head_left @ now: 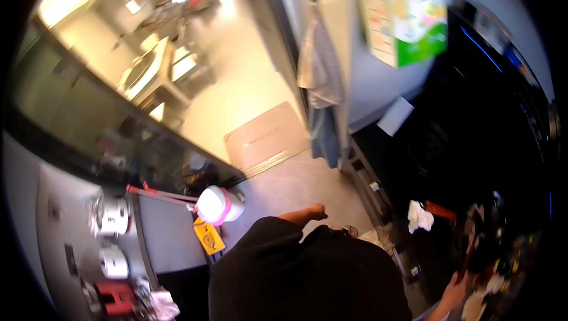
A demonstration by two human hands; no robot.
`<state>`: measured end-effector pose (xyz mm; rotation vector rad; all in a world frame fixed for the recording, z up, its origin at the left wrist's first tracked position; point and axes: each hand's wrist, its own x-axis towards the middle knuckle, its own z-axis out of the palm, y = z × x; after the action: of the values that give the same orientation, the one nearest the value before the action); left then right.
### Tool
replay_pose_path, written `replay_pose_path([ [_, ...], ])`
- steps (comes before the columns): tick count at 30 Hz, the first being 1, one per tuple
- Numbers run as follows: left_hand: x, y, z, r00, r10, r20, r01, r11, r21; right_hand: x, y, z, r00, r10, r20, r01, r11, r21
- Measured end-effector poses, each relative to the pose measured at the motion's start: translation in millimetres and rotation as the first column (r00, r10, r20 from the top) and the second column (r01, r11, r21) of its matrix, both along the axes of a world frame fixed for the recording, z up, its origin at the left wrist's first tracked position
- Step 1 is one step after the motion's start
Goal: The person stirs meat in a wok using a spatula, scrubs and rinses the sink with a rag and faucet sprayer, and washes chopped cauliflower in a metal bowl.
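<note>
Beside my dark clothing (302,268), my left hand (316,211) hangs over the floor, small in view, with its fingers curled in and nothing visible in them. At the lower right my right hand (454,291) reaches to the cluttered dark counter. Its fingers point toward a dark, narrow thing that I cannot make out; blur hides whether they grip it. Pale crumpled things (482,300) lie just to its right. Farther along the counter are a white crumpled cloth or tissue (420,217) and a red-brown strip (441,210).
A cooktop (432,143) lies on the right, below a green-and-white carton (414,19). Towels (320,67) hang by an open doorway with a mat (266,135). At left stand a white bucket (216,204), a yellow box (209,236) and a counter with small white appliances (112,214).
</note>
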<state>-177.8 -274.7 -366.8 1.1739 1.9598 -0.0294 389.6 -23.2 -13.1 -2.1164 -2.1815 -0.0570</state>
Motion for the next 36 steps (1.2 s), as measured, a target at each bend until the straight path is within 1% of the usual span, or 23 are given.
replay_pose_path([
  [1, -2.0, -6.3, 7.5, 0.999, 0.028, 0.022, -0.028, 0.999, -0.033, 5.5, -2.7, -3.4, 0.998, 0.038, -0.041, -0.036, 0.998, 0.060],
  [2, -5.6, -11.8, -7.9, 0.993, -0.114, -0.032, 0.114, 0.993, -0.015, -7.8, -9.5, 11.1, 0.996, -0.033, -0.083, 0.033, 0.999, 0.002],
  [3, -7.4, -14.3, 6.4, 1.000, -0.009, 0.009, 0.010, 0.999, -0.041, 10.9, -6.0, -11.8, 0.994, 0.008, -0.109, 0.001, 0.996, 0.088],
  [4, -8.5, -18.3, -5.5, 0.999, -0.037, -0.009, 0.036, 0.996, -0.077, -21.6, -20.2, 30.7, 0.967, -0.092, -0.236, 0.083, 0.995, -0.048],
  [5, -12.1, -20.2, -17.2, 0.988, -0.146, -0.051, 0.147, 0.989, 0.015, -23.4, -22.9, 30.5, 0.961, -0.114, -0.254, 0.108, 0.993, -0.035],
  [6, -10.6, -10.8, 8.4, 0.991, -0.136, -0.002, 0.136, 0.990, 0.045, -40.0, -30.1, 47.4, 0.952, -0.165, -0.257, 0.161, 0.986, -0.036],
  [7, -8.0, -0.5, 36.1, 0.991, -0.125, 0.050, 0.122, 0.990, 0.067, -35.7, -31.9, 40.8, 0.973, -0.146, -0.180, 0.157, 0.986, 0.048],
  [8, -8.7, 10.2, 38.3, 0.975, -0.220, 0.025, 0.201, 0.925, 0.322, -43.8, -35.1, 51.6, 0.964, -0.189, -0.184, 0.194, 0.981, 0.004],
  [9, -3.1, 18.6, 37.2, 0.958, -0.288, 0.000, 0.240, 0.797, 0.554, -47.4, -37.9, 52.9, 0.972, -0.191, -0.135, 0.194, 0.981, 0.006],
  [10, 8.4, 37.0, 50.7, 0.959, -0.108, 0.262, -0.033, 0.876, 0.482, -49.3, -38.0, 53.3, 0.972, -0.184, -0.146, 0.189, 0.982, 0.023],
  [11, 21.1, 54.1, 82.9, 0.871, 0.116, 0.478, -0.294, 0.902, 0.316, -49.8, -39.1, 51.3, 0.975, -0.159, -0.158, 0.167, 0.985, 0.036],
  [13, 54.0, 98.0, 140.4, 0.694, 0.131, 0.708, -0.505, 0.790, 0.348, -45.3, -36.6, 43.2, 0.982, -0.135, -0.134, 0.148, 0.985, 0.093],
  [15, 74.3, 138.2, 193.8, 0.641, 0.153, 0.752, -0.570, 0.751, 0.333, -46.9, -33.7, 43.0, 0.980, -0.149, -0.133, 0.163, 0.981, 0.103],
  [17, 98.0, 168.6, 252.5, 0.646, 0.109, 0.755, -0.611, 0.666, 0.427, -46.1, -32.9, 46.6, 0.982, -0.141, -0.128, 0.156, 0.981, 0.115],
  [18, 107.2, 181.3, 278.6, 0.622, 0.087, 0.778, -0.627, 0.650, 0.429, -45.9, -32.2, 48.6, 0.983, -0.135, -0.126, 0.150, 0.981, 0.121],
  [21, 123.5, 206.1, 317.1, 0.560, -0.013, 0.828, -0.652, 0.610, 0.450, -43.9, -35.5, 46.3, 0.983, -0.131, -0.133, 0.148, 0.980, 0.131],
  [22, 127.1, 208.6, 321.2, 0.541, -0.056, 0.840, -0.656, 0.597, 0.462, -45.3, -38.4, 48.2, 0.980, -0.143, -0.139, 0.160, 0.980, 0.116],
  [25, 137.0, 211.4, 326.8, 0.595, -0.120, 0.794, -0.605, 0.584, 0.542, -47.3, -50.5, 49.7, 0.977, -0.145, -0.154, 0.165, 0.978, 0.129],
  [29, 139.1, 203.7, 308.5, 0.542, -0.072, 0.837, -0.635, 0.618, 0.464, -47.8, -66.1, 52.1, 0.971, -0.084, -0.224, 0.147, 0.949, 0.280],
  [32, 133.9, 191.6, 293.3, 0.474, 0.003, 0.880, -0.641, 0.687, 0.343, -48.2, -78.7, 63.8, 0.947, -0.071, -0.312, 0.192, 0.907, 0.375],
  [33, 134.7, 188.1, 287.2, 0.431, 0.047, 0.901, -0.656, 0.702, 0.278, -48.8, -82.4, 65.2, 0.922, -0.044, -0.385, 0.216, 0.883, 0.417],
  [35, 125.5, 181.6, 252.4, 0.461, -0.034, 0.887, -0.505, 0.812, 0.293, -49.9, -91.0, 68.1, 0.897, -0.038, -0.440, 0.270, 0.836, 0.477],
  [36, 126.0, 175.9, 253.2, 0.563, -0.038, 0.825, -0.408, 0.856, 0.318, -50.5, -94.4, 68.4, 0.898, -0.030, -0.440, 0.276, 0.816, 0.508],
])
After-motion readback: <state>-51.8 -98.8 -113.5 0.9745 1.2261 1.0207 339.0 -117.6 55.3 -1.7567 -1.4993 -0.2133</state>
